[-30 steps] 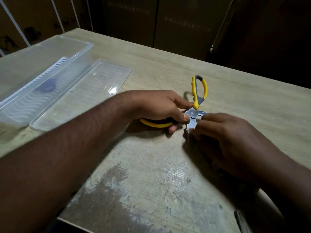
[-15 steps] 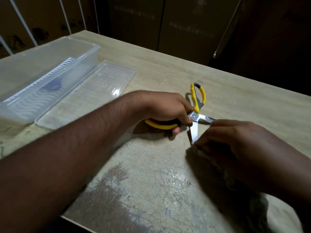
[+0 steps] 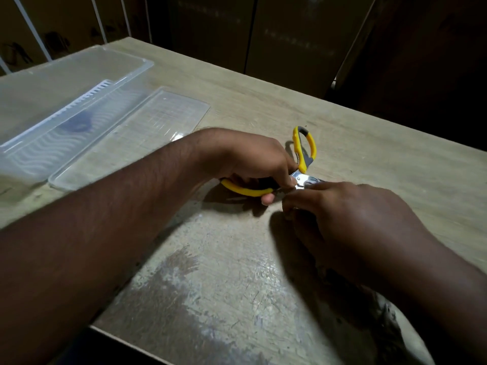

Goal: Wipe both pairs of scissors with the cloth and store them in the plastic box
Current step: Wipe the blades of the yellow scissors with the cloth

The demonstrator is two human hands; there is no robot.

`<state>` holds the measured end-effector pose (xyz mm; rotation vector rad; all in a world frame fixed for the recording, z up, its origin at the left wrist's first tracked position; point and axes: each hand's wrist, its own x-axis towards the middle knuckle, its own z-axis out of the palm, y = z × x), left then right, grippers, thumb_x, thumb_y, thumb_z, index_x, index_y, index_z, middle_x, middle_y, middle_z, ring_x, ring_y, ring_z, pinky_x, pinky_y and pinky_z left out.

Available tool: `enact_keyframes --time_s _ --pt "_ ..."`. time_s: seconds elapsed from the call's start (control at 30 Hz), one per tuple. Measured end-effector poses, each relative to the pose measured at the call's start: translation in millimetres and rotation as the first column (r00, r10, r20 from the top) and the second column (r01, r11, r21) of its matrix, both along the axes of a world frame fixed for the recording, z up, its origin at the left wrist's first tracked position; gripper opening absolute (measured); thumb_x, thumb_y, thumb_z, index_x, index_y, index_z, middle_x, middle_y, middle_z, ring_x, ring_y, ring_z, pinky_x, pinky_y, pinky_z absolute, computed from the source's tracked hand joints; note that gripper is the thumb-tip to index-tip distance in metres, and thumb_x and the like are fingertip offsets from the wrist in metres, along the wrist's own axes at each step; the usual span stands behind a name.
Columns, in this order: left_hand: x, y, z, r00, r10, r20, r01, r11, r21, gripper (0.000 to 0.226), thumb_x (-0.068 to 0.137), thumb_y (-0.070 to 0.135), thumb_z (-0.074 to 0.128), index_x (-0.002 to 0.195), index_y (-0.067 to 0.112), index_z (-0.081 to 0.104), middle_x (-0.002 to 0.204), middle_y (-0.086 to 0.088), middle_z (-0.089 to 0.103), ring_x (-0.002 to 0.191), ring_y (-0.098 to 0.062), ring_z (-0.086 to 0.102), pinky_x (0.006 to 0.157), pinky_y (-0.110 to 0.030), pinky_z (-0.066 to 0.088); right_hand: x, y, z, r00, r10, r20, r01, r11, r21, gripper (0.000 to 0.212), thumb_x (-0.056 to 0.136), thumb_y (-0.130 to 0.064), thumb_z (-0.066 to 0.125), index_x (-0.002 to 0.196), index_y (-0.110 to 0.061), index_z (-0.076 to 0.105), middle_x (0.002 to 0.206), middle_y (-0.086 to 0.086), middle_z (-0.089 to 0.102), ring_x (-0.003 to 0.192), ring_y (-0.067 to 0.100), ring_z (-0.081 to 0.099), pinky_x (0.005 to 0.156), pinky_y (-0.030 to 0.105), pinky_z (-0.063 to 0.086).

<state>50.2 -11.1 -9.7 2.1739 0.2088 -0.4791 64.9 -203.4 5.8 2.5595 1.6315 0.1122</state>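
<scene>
Two hands at work: left hand point(image 3: 253, 159) gripping the yellow scissors point(image 3: 303, 164) low over the worktop point(image 3: 369, 133), right hand point(image 3: 350, 214) curled over blades, cloth point(image 3: 387, 320) mostly hidden; wipe pivot to tip, away from edges, plastic box point(image 3: 52, 106) waiting far left.

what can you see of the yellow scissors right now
The scissors have yellow handle loops with grey inserts and shiny metal blades, and they are spread open on the wooden table. One loop points away from the camera and is free; the left hand grips the other, which lies low near the tabletop. Only the metal around the pivot shows. The rest of the blades is hidden under the right hand, whose curled fingers cover them; a cloth is not clearly visible there.
</scene>
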Motion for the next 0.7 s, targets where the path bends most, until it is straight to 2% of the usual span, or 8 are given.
enact_keyframes --time_s 0.13,0.23,0.3,0.37,0.47,0.53,0.6,0.7 --pt "-0.4 -0.2 2.2 1.0 -0.002 -0.004 0.002 1.0 0.024 0.029 0.105 0.026 0.056 0.128 0.013 0.068 0.057 0.002 0.065 0.049 -0.011 0.057 0.045 -0.016 0.039 -5.1 2.3 3.8 1.0 -0.012 -0.005 0.012 0.998 -0.056 0.025 0.103 -0.048 0.035 0.11 -0.036 0.056 0.087 -0.012 0.048 0.073 0.014 0.043 0.056 0.03 0.031" --pt "0.1 -0.6 1.6 1.0 0.014 0.0 -0.014 0.999 0.033 0.031 0.105 0.026 0.056 0.13 0.01 0.066 0.054 0.002 0.065 0.044 -0.01 0.056 0.042 -0.014 0.039 -5.8 1.5 6.1 0.997 -0.028 -0.069 0.021 0.995 -0.1 0.018 0.101 -0.044 0.044 0.096 -0.032 0.055 0.077 -0.01 0.042 0.065 0.006 0.04 0.055 0.027 0.033" --pt "0.1 -1.5 1.3 1.0 0.01 0.002 -0.01 0.999 0.04 0.033 0.106 0.025 0.055 0.132 0.008 0.065 0.054 0.003 0.065 0.045 -0.01 0.055 0.042 -0.014 0.04 -3.6 -4.9 5.9 0.989 -0.023 -0.145 0.007 0.994 -0.11 0.017 0.097 -0.046 0.051 0.094 -0.031 0.058 0.078 -0.009 0.053 0.069 0.005 0.05 0.062 0.03 0.047" --pt "-1.2 -1.9 1.3 1.0 0.002 0.005 -0.002 0.998 0.069 0.036 0.106 0.026 0.055 0.136 0.008 0.061 0.054 0.004 0.064 0.046 -0.01 0.055 0.042 -0.013 0.039 0.4 -14.8 10.2 0.955 -0.058 -0.291 0.029 0.994 -0.104 0.02 0.089 -0.052 0.056 0.093 -0.035 0.065 0.08 -0.012 0.066 0.072 0.005 0.063 0.068 0.032 0.056" --pt "-3.5 0.5 0.9 1.0 0.008 0.003 -0.009 0.997 0.083 0.039 0.106 0.027 0.055 0.141 0.009 0.058 0.054 0.004 0.064 0.047 -0.01 0.054 0.041 -0.013 0.038 17.9 -32.3 14.2 0.842 -0.041 -0.539 0.11 0.989 0.097 0.016 0.087 -0.046 0.059 0.092 -0.038 0.072 0.082 -0.022 0.074 0.074 -0.002 0.071 0.067 0.027 0.057" --pt "-3.6 1.6 0.3 1.0 0.007 -0.002 -0.007 0.998 0.068 0.039 0.106 0.026 0.055 0.141 0.009 0.057 0.055 0.002 0.064 0.048 -0.012 0.054 0.044 -0.016 0.04 33.6 -40.9 11.5 0.808 0.022 -0.589 0.183 0.94 0.287 0.017 0.088 -0.044 0.063 0.104 -0.041 0.07 0.087 -0.021 0.076 0.077 -0.002 0.073 0.067 0.028 0.059" --pt "-3.7 1.7 -0.8 1.0 0.009 -0.008 -0.009 0.999 0.045 0.038 0.106 0.026 0.055 0.14 0.01 0.059 0.056 0.001 0.065 0.055 -0.017 0.056 0.051 -0.022 0.042 42.4 -43.1 2.4 0.813 0.037 -0.581 0.221 0.903 0.368 0.031 0.084 -0.048 0.067 0.114 -0.04 0.065 0.093 -0.022 0.077 0.083 -0.003 0.074 0.07 0.028 0.062" --pt "-4.3 1.3 -2.0 1.0 0.018 0.006 -0.018 1.0 0.025 0.034 0.105 0.027 0.056 0.136 0.015 0.063 0.056 0.001 0.064 0.065 -0.026 0.05 0.059 -0.032 0.036 42.5 -34.1 -16.1 0.898 0.056 -0.437 0.158 0.885 0.438 0.028 0.085 -0.047 0.067 0.109 -0.033 0.073 0.093 -0.022 0.075 0.087 -0.005 0.071 0.072 0.027 0.06"
